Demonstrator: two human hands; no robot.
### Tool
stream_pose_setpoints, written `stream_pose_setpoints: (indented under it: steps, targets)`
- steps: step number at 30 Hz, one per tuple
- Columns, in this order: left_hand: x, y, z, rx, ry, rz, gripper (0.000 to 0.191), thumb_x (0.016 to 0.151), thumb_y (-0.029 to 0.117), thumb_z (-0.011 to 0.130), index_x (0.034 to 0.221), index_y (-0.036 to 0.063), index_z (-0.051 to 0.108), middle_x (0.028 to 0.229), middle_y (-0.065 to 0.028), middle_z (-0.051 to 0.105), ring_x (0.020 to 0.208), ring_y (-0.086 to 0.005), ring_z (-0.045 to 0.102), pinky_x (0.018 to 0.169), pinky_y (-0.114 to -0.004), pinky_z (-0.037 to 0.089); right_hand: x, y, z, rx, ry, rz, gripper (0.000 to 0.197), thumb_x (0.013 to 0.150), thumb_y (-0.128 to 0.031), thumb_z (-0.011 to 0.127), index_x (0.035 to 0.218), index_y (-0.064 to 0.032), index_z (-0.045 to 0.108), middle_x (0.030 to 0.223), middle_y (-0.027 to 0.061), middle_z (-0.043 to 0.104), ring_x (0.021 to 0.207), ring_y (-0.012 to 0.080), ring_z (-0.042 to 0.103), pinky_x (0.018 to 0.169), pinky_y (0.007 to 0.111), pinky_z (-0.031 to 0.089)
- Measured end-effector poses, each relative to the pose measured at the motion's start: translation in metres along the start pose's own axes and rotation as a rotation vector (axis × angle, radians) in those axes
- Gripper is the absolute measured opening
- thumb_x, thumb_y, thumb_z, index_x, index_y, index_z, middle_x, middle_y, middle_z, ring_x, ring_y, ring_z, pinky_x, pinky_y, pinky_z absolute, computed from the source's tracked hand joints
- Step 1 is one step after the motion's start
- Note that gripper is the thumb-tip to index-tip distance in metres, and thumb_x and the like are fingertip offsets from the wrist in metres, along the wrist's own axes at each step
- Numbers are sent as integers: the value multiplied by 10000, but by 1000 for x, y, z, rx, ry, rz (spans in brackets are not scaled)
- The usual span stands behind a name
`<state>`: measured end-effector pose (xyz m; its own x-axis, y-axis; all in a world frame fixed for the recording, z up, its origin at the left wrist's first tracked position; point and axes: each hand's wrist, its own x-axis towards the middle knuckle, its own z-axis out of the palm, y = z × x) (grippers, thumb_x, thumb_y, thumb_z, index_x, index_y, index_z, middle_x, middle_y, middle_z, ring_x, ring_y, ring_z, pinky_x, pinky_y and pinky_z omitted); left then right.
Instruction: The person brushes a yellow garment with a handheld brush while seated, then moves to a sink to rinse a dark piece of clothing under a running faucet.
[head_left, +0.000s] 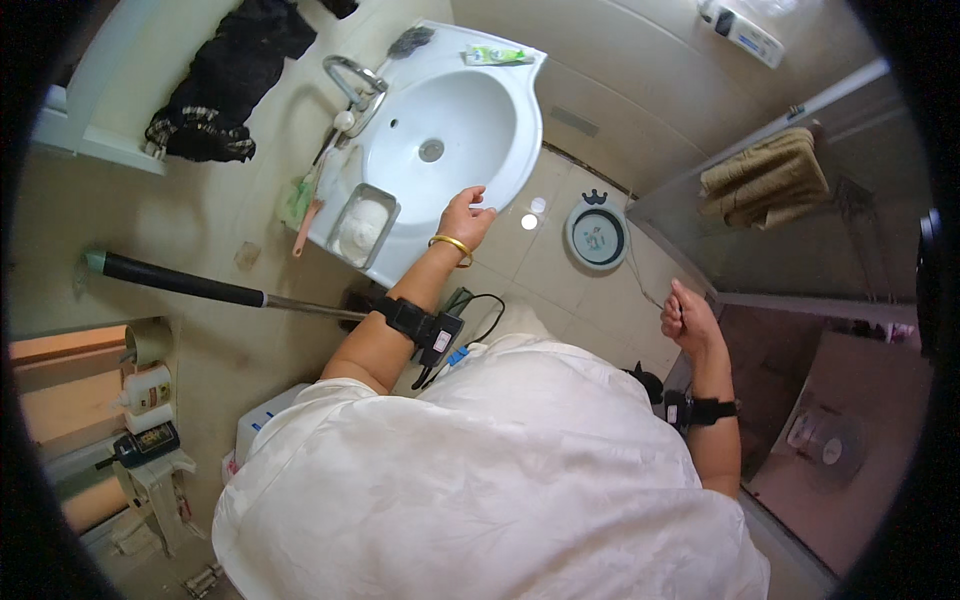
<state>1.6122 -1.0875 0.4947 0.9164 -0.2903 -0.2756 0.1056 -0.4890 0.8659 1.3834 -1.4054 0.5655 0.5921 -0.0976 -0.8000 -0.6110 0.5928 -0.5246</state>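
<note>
My left hand, with a gold bangle at the wrist, is above the near rim of a white ceramic washbasin. Its fingers are bent and a little apart, and I see nothing in them. My right hand is raised over the tiled floor at the right, fingers curled in. A thin cord runs near its fingertips; whether the hand grips it is unclear. Beyond that hand, a grey-blue round plastic basin with a crown-shaped tab sits on the floor. A chrome faucet stands at the washbasin's left side.
On the washbasin ledge are a tray of white material, a pink-handled brush and a green-and-white tube. A pole with a black grip leans at the left. A brown towel hangs by a glass partition.
</note>
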Motion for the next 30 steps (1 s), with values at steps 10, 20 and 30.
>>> stream_pose_setpoints:
  steps: [10, 20, 30]
  targets:
    - [-32, -36, -63, -204, 220, -212, 421, 725, 165, 584, 1097, 6, 468, 957, -101, 565, 760, -152, 566, 679, -269, 459, 78, -65, 156, -274, -358, 165, 389, 873, -338, 423, 561, -121, 338, 484, -31, 266, 419, 92, 238, 380, 222, 204]
    - [-95, -64, -55, -350, 589, -313, 400, 754, 141, 556, 1112, -8, 458, 898, -78, 582, 754, -129, 559, 653, -243, 441, 124, -76, 228, -461, -656, 458, 376, 895, -315, 375, 577, -120, 329, 504, -32, 264, 431, 92, 217, 374, 218, 186]
    - [-158, -47, -29, -393, 731, -438, 400, 816, 160, 521, 1173, 19, 408, 966, -59, 557, 812, -132, 558, 623, -243, 438, 118, -62, 291, -356, -1002, 573, 523, 898, -421, 206, 989, 13, 483, 969, 143, 532, 924, 262, 521, 783, 344, 443]
